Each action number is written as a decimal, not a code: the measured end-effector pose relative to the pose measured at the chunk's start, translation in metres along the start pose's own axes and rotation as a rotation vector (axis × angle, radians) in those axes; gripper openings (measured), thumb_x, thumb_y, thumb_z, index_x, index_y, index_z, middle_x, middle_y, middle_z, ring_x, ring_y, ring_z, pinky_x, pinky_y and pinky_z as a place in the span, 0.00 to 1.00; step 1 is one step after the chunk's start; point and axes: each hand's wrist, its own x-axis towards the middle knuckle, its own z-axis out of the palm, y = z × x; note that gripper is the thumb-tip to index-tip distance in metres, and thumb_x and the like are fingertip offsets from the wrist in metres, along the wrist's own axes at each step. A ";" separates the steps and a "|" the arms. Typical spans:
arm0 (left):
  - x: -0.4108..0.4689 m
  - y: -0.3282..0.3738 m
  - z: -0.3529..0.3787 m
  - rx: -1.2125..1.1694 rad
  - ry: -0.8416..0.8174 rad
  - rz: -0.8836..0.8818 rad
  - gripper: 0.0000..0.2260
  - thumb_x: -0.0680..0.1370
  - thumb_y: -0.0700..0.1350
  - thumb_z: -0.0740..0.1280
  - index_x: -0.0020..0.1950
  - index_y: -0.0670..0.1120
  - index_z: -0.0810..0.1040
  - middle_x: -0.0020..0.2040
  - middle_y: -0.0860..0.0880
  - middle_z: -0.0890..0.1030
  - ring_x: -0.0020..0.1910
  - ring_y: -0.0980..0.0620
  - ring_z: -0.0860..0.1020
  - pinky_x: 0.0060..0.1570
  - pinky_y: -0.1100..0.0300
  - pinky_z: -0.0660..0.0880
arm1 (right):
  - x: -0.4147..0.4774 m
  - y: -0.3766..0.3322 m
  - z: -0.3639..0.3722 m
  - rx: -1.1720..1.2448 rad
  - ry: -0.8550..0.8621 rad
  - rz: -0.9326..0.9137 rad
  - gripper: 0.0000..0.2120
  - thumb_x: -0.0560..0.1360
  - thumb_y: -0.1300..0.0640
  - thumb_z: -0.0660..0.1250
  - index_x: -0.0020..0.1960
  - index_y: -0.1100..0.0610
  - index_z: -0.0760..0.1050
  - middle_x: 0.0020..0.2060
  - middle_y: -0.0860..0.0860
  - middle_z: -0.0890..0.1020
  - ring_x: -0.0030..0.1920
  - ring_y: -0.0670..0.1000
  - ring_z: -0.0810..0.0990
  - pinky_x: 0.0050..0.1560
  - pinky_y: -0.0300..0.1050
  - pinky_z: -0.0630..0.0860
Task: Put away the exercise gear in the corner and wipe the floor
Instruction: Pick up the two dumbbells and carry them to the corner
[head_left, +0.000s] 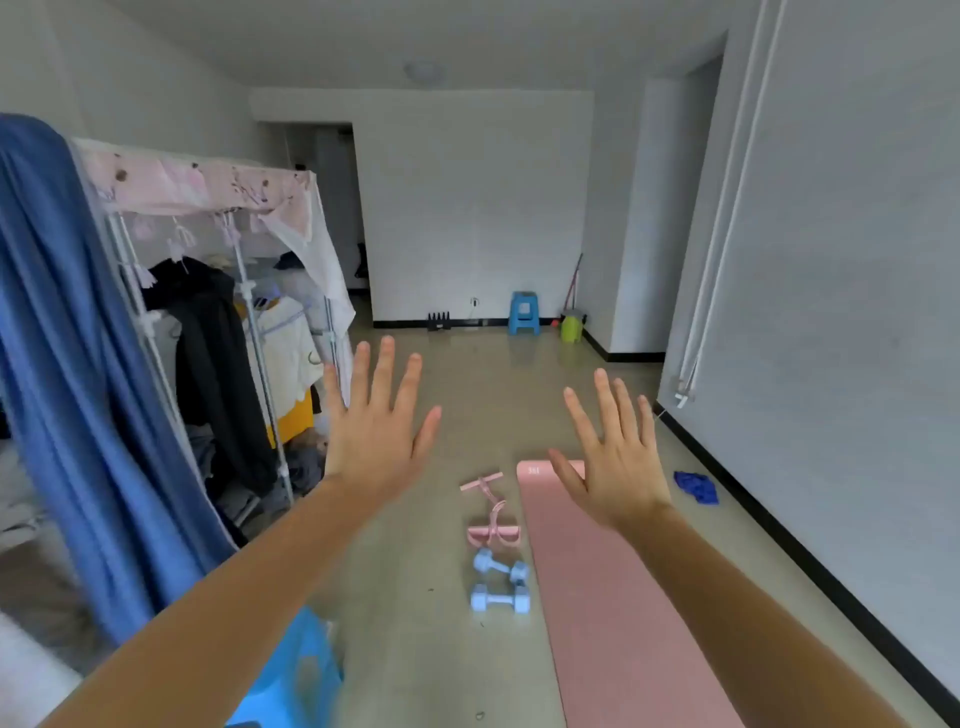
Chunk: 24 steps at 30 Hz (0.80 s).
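Two dumbbells (498, 597): pale blue, hex-ended and plastic-coated, lying side by side on the floor just beside the mat's left edge.
Pull band (493, 519): pink elastic pedal puller with foam bars, stretched out just beyond the dumbbells, so the small gear sits in one cluster.
Mat (613, 623): long pink foam exercise mat, unrolled flat and running parallel to the right wall; it will likely need rolling before it can be stowed.
Cloth (696, 487): crumpled dark blue rag between the mat and the wall's black skirting (probably for the wiping).
Floor (415, 597): glossy beige, bare around the gear.
Left grip (374, 441): bare hand, fingers spread wide, holding nothing, raised with its back to the camera.
Right grip (623, 467): equally wide and empty, in front of the mat's far end.
Stage: nothing looks gathered yet.
Far corner: blue plastic stool (523, 312) and green bucket (571, 328), a plausible storage spot.
Left side: metal clothes rack (249, 322) under a pink cover.
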 end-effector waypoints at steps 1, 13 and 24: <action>0.012 0.002 0.020 -0.009 -0.030 0.005 0.29 0.82 0.60 0.50 0.78 0.44 0.59 0.79 0.38 0.57 0.77 0.35 0.54 0.71 0.32 0.52 | 0.013 0.004 0.016 0.002 -0.022 0.013 0.36 0.80 0.34 0.48 0.82 0.52 0.50 0.80 0.62 0.47 0.79 0.64 0.50 0.77 0.65 0.49; 0.191 0.038 0.319 0.021 -0.287 0.107 0.30 0.81 0.59 0.45 0.77 0.44 0.62 0.78 0.38 0.58 0.77 0.35 0.56 0.70 0.33 0.55 | 0.195 0.090 0.284 0.065 -0.213 0.155 0.35 0.81 0.36 0.46 0.81 0.55 0.52 0.79 0.63 0.52 0.78 0.65 0.54 0.76 0.64 0.56; 0.306 0.032 0.537 -0.082 -0.419 0.136 0.29 0.80 0.58 0.49 0.76 0.43 0.64 0.76 0.36 0.61 0.74 0.33 0.60 0.69 0.33 0.58 | 0.334 0.109 0.458 0.102 -0.416 0.117 0.34 0.81 0.39 0.50 0.81 0.56 0.54 0.79 0.62 0.55 0.78 0.66 0.57 0.75 0.62 0.58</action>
